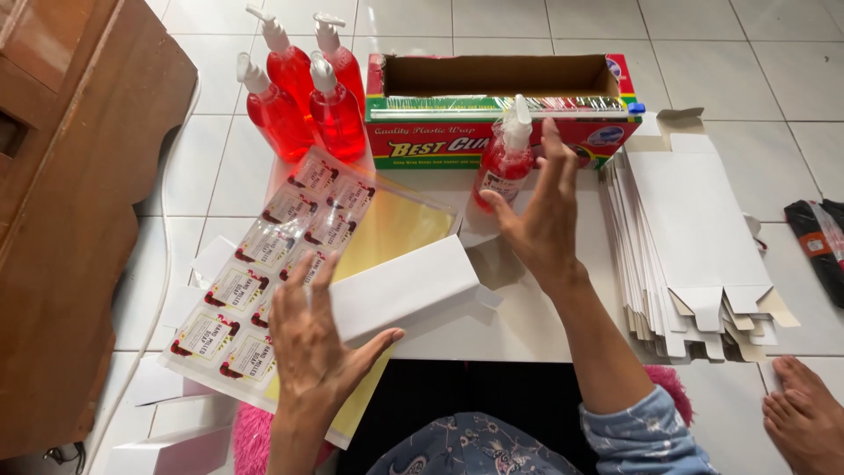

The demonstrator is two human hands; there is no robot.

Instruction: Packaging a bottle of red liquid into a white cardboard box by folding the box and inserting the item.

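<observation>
Our left hand [312, 347] rests on the folded white carton [400, 295], fingers spread, thumb tucked at its near edge. Our right hand [541, 215] is open wide, reaching for the red pump bottle [503, 158], thumb just beside its label, no grip closed yet. That bottle stands upright at the far side of the low white board [527, 325], in front of the plastic wrap dispenser box [501, 110].

Risks, as we judge them: an open-handed nudge could tip the tall bottle against the dispenser box; the carton lies partly over the sticker sheet [272, 273] and could scuff or lift labels.

Four more red pump bottles [303, 97] are clustered far left. A stack of flat white carton blanks [694, 237] sits right. White tiled floor [774, 62], wooden furniture [70, 202] at left, a bare foot [804, 418] lower right.
</observation>
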